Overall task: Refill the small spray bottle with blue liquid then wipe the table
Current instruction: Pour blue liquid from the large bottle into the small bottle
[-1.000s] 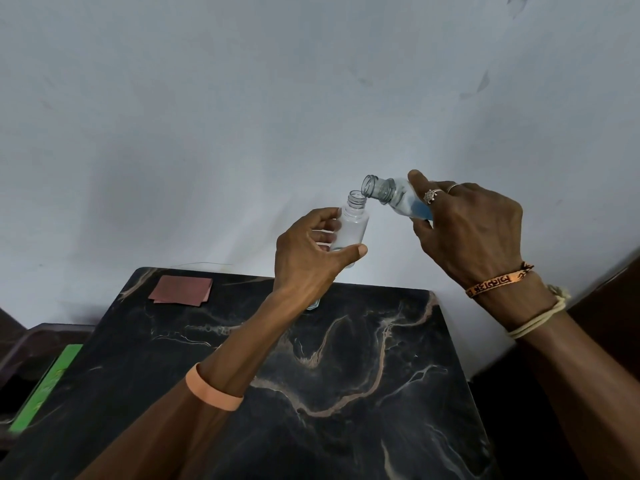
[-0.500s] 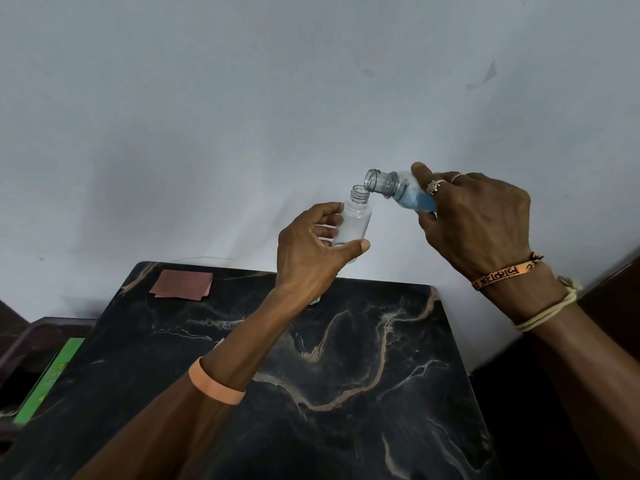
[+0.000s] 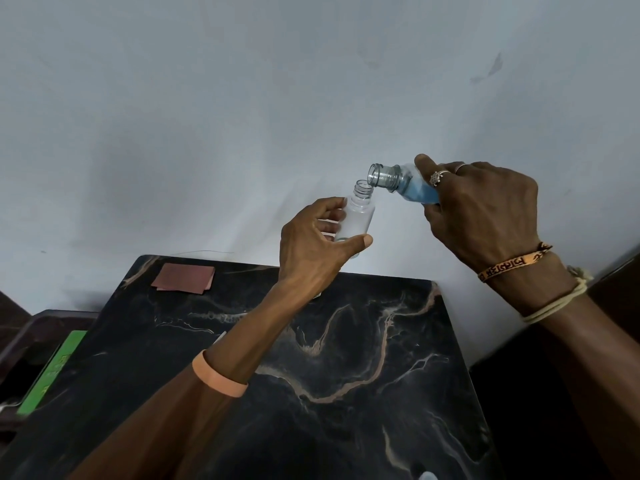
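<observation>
Storage sits at the far left: a dark tray (image 3: 24,327) beside the tabletop (image 3: 346,393), with a flat green strip (image 3: 52,372) in it. The tabletop is black with pale marble veins, and a brown square sheet (image 3: 183,277) lies flat near its far left corner, well apart from both hands.

The left hand (image 3: 311,247) is raised over the far edge of the tabletop, a peach band (image 3: 220,377) on its forearm. It holds the small spray bottle (image 3: 356,216) close to upright, thumb across the near side low down and fingers curled behind. The bottle's threaded neck is open and its body looks clear to whitish.

Just right of that neck and slightly above it is the open mouth of a larger bottle (image 3: 391,178), tipped over toward the left. Blue liquid (image 3: 417,194) lies along the lower side of its body, close to the fingers; the neck looks clear.

The right hand (image 3: 485,209) grips that larger bottle round its body, fingers wrapped over it. Two fingers wear rings, and an orange band (image 3: 509,263) and a pale cord (image 3: 557,304) circle the wrist. A pale wall (image 3: 242,98) stands behind.
</observation>
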Available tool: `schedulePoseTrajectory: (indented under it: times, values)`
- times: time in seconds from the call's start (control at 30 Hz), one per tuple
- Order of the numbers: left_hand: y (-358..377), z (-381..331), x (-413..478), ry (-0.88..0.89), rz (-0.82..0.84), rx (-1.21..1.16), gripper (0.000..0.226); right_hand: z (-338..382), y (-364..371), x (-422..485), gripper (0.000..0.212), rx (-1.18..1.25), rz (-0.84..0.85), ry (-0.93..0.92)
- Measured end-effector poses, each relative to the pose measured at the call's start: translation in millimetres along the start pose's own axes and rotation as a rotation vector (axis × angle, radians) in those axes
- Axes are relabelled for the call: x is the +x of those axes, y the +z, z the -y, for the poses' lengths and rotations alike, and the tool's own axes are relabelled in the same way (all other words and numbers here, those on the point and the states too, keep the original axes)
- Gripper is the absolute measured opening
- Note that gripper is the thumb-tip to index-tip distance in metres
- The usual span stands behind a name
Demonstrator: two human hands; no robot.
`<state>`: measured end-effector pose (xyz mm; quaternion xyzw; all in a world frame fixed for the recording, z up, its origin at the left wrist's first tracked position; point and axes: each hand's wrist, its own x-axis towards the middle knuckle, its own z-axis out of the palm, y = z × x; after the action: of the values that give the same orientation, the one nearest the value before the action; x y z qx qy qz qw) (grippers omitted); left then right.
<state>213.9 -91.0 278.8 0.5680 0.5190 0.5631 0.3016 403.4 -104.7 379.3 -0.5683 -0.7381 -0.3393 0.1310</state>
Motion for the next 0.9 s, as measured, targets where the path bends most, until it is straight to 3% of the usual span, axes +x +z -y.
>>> schedulePoseTrajectory:
  times: [0.9]
  values:
    - [-13,-7,-12,0.013,-0.014,-0.012,0.061,9,-24,-2,0.050,-0.035,0.076,-0.012]
